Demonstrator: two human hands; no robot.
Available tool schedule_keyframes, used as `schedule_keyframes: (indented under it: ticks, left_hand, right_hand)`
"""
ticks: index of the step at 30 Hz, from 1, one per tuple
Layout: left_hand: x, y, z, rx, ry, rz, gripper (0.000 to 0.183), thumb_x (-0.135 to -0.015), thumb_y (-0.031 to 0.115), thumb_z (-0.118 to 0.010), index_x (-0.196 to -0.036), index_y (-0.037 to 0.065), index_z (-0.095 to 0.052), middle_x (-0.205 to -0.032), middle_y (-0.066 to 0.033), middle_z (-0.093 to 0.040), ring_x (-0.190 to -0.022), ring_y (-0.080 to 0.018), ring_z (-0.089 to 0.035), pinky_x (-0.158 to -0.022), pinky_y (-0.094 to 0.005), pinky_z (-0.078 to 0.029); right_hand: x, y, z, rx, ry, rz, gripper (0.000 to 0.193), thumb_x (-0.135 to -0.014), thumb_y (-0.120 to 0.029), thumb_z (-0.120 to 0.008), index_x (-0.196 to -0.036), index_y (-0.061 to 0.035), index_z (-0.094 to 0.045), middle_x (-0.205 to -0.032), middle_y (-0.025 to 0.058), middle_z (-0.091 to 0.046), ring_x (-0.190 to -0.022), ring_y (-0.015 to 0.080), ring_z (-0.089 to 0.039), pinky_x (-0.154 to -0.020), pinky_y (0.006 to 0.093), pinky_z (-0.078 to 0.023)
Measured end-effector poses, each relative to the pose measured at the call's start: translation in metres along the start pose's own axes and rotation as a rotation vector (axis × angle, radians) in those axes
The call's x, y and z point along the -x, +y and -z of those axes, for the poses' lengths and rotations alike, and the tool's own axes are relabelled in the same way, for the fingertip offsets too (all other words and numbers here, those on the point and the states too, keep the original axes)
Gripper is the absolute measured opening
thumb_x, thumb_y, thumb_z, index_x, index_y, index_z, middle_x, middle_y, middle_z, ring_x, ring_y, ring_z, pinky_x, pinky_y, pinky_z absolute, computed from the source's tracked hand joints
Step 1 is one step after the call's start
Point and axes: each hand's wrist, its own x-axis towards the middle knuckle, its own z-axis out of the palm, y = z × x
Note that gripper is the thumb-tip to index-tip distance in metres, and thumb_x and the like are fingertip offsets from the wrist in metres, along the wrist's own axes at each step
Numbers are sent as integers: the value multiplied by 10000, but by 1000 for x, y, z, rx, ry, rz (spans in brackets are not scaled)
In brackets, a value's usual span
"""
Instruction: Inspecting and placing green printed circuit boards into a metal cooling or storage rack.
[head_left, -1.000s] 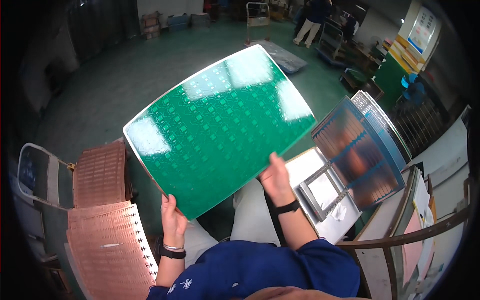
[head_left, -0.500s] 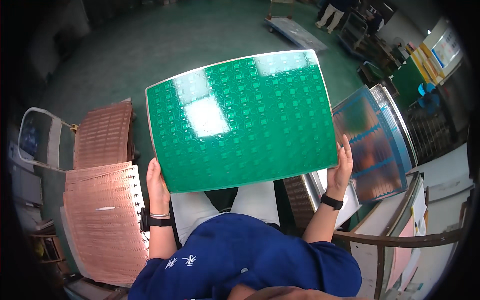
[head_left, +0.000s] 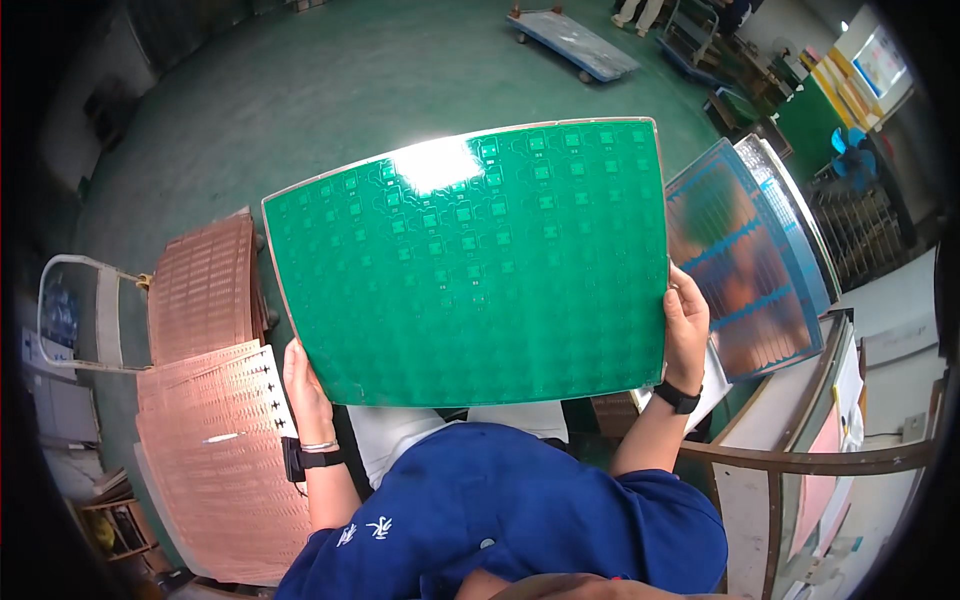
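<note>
Hands hold a large green circuit panel (head_left: 470, 260) up in front of you, face toward you, a bright glare near its top edge. Your left hand (head_left: 305, 385) grips its lower left corner, your right hand (head_left: 685, 325) its right edge, fingers clamped on the panel. Copper-coloured panels (head_left: 215, 440) lie stacked at your left, a bluish panel stack (head_left: 745, 260) at your right.

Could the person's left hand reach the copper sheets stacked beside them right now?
Probably not at once: the left hand grips the green panel's lower corner. The copper sheets lie just beside it, nothing between.
</note>
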Motion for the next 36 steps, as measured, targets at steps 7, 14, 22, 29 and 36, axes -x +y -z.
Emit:
schedule_keyframes:
  ticks: [7,14,22,29,36]
  left_hand:
    - [-6,-6,13,75,-79,-228,103,-928,144,-504,-1017,101,-530,-1100,-46,-551,-1041,-149,-493,-940,-342,-389]
    - [-3,15,-27,163,-278,-126,249,-867,152,-582,-1079,68,-483,-1331,-159,-425,-1182,-252,-463,-987,-400,-396]
    - [2,15,-40,285,-164,-28,359,-860,24,-543,-1200,66,-438,-1134,-146,-560,-978,-238,-606,-773,-359,-564]
    - [-1,12,-21,316,-173,27,264,-935,109,-446,-1194,63,-461,-1138,-122,-563,-1004,-198,-589,-835,-359,-532]
    - [-3,5,-8,320,-212,29,281,-938,112,-446,-1218,95,-450,-1175,-52,-517,-1066,-174,-530,-902,-345,-482]
  right_hand:
    - [-15,17,10,12,94,145,252,-886,-111,-570,-1117,-30,-511,-1031,32,-574,-939,95,-521,-808,222,-403]
    - [-45,43,14,-561,283,-127,305,-887,-200,-527,-1181,-124,-509,-1218,86,-518,-1114,231,-501,-956,412,-397]
    - [-38,46,-22,-975,64,-390,457,-919,-435,-353,-1266,-157,-459,-1322,64,-453,-1202,208,-420,-1028,509,-287]
    - [-26,36,-42,-1088,110,-208,416,-962,-352,-314,-1271,-109,-448,-1292,68,-474,-1155,193,-461,-1042,416,-323]
    - [-26,30,-49,-1013,151,-90,432,-964,-364,-304,-1306,-122,-412,-1333,58,-430,-1194,187,-424,-1065,411,-291]
